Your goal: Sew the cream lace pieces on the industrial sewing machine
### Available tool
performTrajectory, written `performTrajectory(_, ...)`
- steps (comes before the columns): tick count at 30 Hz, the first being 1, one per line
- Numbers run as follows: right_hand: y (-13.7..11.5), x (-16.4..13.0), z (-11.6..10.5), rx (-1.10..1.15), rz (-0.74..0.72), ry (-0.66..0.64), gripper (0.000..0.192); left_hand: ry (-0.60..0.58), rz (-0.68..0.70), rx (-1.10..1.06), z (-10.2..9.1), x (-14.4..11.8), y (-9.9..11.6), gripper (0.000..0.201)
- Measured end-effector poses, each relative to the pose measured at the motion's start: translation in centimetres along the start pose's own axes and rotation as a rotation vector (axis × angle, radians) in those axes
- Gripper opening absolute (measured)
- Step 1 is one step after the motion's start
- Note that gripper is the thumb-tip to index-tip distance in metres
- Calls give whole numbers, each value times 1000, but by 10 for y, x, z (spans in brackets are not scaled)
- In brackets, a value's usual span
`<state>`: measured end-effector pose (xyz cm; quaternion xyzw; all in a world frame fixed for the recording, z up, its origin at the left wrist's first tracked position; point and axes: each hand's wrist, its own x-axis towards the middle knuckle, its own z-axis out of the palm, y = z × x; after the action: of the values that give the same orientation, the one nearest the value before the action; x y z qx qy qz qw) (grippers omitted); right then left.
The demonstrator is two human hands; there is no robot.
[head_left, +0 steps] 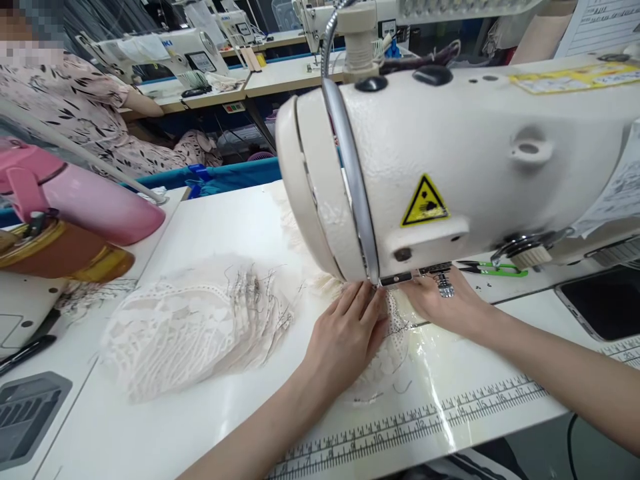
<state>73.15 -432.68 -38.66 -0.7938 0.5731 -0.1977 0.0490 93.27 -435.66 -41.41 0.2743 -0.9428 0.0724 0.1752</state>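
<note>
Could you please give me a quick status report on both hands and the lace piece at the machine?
Left hand flat on lace piece. Right hand pressing it under sewing machine head. Lace stack lies left, apart.

A garment sewing workshop: rows of industrial sewing machines (450, 167) on white worktables (200, 427).

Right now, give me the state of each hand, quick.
Left hand: open, flat on the lace piece at the sewing machine.
Right hand: fingers hidden under the machine head; cannot tell.
</note>
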Motion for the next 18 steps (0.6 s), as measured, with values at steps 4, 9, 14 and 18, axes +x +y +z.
performTrajectory(4, -10, 3, -8, -1, 133, -62, 41, -18, -13, -2, 0, 0, 0, 42)
performTrajectory(9, -4, 0, 2, -159, -21, 77, 50, -25, -13, -7, 0, 0, -1, 42)
performTrajectory(14, 5, -5, 12, -281, -166, 217, 49, -32, -17, -15, -1, 2, -1, 42)
performTrajectory(18, 7, -5, 13, -230, -151, 224, 48, -38, -30, -23, 0, 3, -1, 42)
